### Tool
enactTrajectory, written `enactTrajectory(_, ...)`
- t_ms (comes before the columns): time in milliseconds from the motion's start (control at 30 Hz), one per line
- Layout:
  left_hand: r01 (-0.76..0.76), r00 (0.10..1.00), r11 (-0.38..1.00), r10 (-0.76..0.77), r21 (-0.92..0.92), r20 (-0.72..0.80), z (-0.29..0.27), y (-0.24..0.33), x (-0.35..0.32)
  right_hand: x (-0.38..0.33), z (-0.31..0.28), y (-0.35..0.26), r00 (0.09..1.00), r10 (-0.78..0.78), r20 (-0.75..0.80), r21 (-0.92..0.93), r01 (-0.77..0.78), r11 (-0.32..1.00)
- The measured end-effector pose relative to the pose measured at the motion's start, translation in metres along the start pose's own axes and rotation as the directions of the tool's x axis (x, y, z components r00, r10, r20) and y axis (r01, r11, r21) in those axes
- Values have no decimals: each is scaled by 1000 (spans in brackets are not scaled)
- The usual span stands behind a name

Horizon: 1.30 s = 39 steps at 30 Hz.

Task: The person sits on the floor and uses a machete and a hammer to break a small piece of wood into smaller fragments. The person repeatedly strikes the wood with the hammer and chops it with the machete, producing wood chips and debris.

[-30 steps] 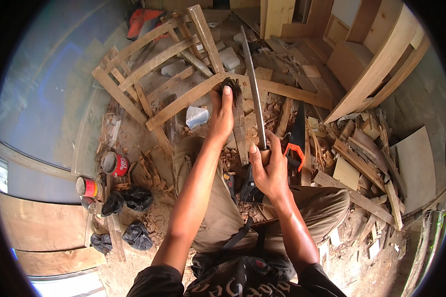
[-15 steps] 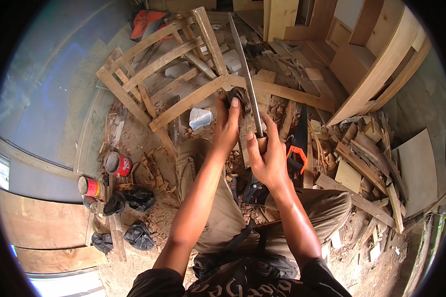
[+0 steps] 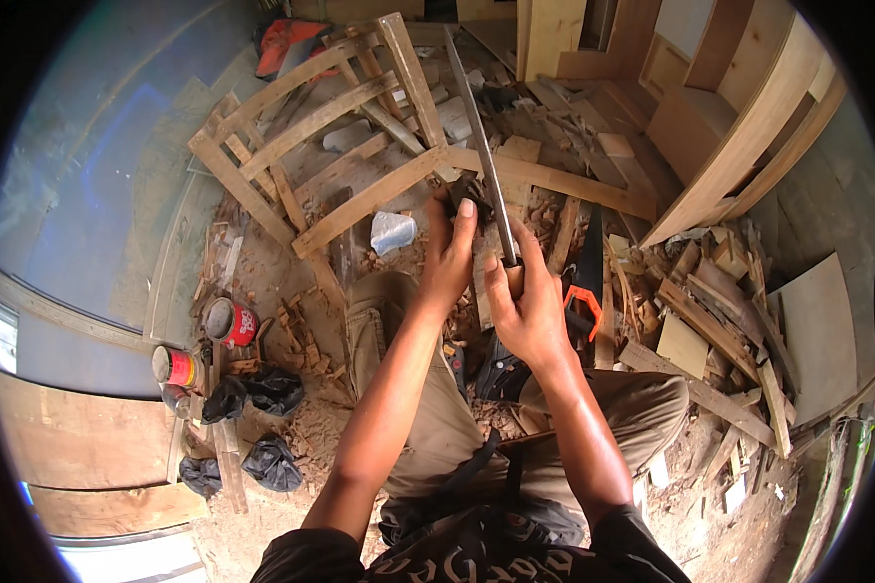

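My right hand (image 3: 533, 316) is wrapped round the wooden handle of a machete-like long blade (image 3: 481, 136), which points up and away from me, tilted slightly left. Left of the blade, my left hand (image 3: 447, 255) is closed on a dark, rough-looking piece (image 3: 472, 188), its thumb on top; what kind of thing it is cannot be made out. The dark piece is close beside the blade; whether they touch is unclear. A black saw with an orange handle (image 3: 583, 309) lies just right of my right hand.
A wooden frame (image 3: 369, 194) lies ahead, a bluish-white lump (image 3: 394, 232) near it. Two red paint cans (image 3: 230, 323) and black plastic bags (image 3: 272, 462) are at left. Wood scraps (image 3: 715, 321) pile up at right, below a wooden cabinet (image 3: 690, 126).
My left hand and the dark piece have shifted slightly, the thumb a little lower and to the right. The blade's tip has moved slightly left; both hands keep their hold.
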<state>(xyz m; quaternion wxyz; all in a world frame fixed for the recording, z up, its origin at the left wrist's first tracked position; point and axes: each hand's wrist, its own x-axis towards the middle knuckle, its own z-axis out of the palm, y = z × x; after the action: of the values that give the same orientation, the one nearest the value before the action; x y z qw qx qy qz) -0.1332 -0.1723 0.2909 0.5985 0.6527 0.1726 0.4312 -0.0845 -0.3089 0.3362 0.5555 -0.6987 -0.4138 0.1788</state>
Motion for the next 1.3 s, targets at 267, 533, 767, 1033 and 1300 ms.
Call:
enactTrajectory(267,-32,991,998,40,-63,125,-19,-21,-9,-6,-9,-1,999,46,19,-45,-46,998)
enactTrajectory(533,-101,993,994,103,-37,63,-8,6,-14,-22,-17,-14,999,31,-43,-45,-33,998)
enactTrajectory(767,-140,990,990,140,19,9,-6,-23,-26,-25,-9,11,993,-10,-121,-14,9,1000)
enactTrajectory(1033,-246,969,961,242,124,48,-5,8,-48,-53,-24,-15,996,85,2,-40,-85,996)
enactTrajectory(1300,-276,961,932,270,237,58,-5,16,-45,-51,-31,-26,999,54,-8,-41,-54,998)
